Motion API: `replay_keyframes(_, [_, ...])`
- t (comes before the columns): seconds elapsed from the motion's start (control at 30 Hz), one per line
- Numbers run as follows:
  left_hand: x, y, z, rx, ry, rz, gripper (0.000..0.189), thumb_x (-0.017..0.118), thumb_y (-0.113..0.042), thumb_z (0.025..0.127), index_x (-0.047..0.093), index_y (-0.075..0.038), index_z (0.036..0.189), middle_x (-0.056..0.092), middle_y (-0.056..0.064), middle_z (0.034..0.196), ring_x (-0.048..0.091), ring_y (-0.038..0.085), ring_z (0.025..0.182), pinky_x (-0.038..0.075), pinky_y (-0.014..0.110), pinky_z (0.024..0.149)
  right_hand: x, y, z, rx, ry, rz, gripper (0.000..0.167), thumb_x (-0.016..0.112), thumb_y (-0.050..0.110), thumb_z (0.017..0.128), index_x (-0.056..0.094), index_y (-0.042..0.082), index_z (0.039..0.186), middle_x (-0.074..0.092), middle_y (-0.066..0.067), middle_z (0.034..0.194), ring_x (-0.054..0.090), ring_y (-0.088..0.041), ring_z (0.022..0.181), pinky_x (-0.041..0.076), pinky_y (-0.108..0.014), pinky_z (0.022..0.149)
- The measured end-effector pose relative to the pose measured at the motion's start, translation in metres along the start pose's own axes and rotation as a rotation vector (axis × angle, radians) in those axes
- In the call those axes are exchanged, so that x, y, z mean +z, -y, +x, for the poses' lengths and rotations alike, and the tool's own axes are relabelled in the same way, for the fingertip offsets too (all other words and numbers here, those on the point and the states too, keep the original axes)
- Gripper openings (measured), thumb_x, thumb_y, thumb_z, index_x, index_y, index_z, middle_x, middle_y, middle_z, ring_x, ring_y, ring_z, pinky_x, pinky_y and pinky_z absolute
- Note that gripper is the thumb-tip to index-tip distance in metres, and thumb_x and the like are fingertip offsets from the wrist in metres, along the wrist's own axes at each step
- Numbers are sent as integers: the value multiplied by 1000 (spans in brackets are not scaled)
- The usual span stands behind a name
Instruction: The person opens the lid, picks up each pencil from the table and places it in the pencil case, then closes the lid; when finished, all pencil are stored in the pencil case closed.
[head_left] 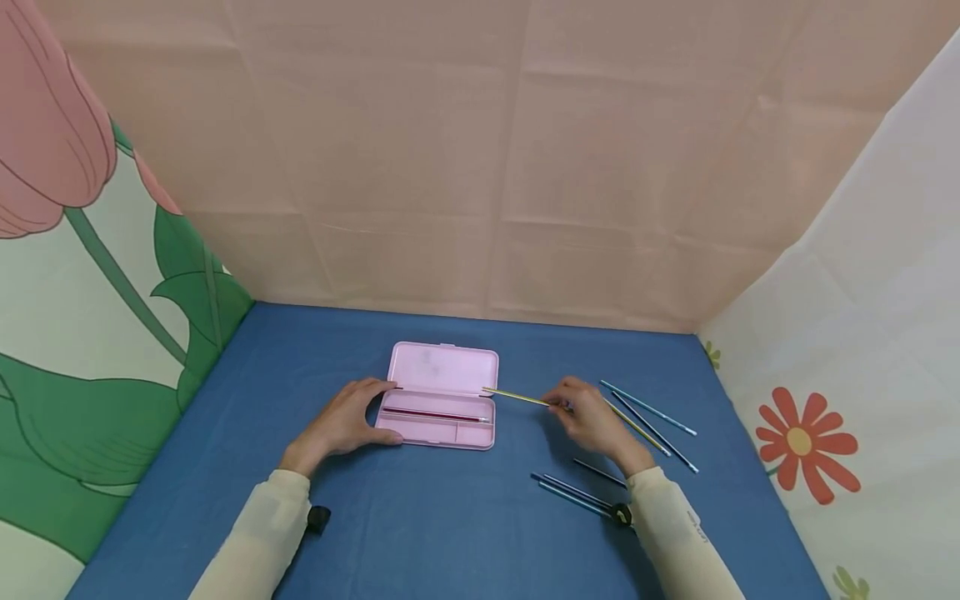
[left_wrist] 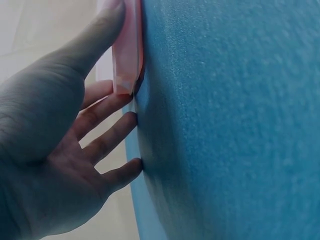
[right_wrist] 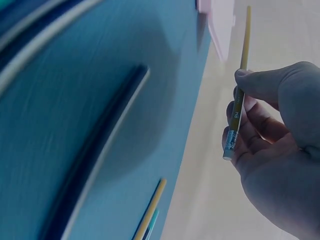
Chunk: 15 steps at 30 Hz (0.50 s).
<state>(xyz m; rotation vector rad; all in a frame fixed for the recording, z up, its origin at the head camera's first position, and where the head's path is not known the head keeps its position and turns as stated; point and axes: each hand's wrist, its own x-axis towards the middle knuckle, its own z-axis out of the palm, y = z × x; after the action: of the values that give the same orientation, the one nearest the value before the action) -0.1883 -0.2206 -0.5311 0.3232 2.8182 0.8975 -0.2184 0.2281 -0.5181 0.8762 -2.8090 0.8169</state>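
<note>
A pink pencil case (head_left: 444,365) lies with its lid folded back, and a dark red pencil (head_left: 435,414) rests lengthwise inside. My left hand (head_left: 341,423) holds the case by its left end, thumb at the front wall and index finger near the hinge; in the left wrist view the other fingers are spread, tips by the blue cloth. Between thumb and fingers my right hand (head_left: 588,417) pinches a yellow pencil (right_wrist: 246,45) by its printed end. The pencil's far tip overlaps the case's right edge in the head view.
Right of the right hand lie a teal pencil (head_left: 660,412), a dark pencil (head_left: 677,452) and another yellow pencil (head_left: 641,431). Several dark and blue pencils (head_left: 570,492) lie nearer, partly under the right forearm. Cloth walls bound the blue table (head_left: 420,525) at back and sides.
</note>
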Motion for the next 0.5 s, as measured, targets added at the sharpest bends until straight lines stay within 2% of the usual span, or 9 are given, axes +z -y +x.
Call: replay_keyframes(0.5, [-1,-2,0,-15,1,3,98,100,-48,85,57,-10,165,55,24,168,49,52,156,43,79,124,35,40,36,-118,97,51,21,75,-2,105,85,5,122,77,-9,107,75,-20,100,66,-37,87])
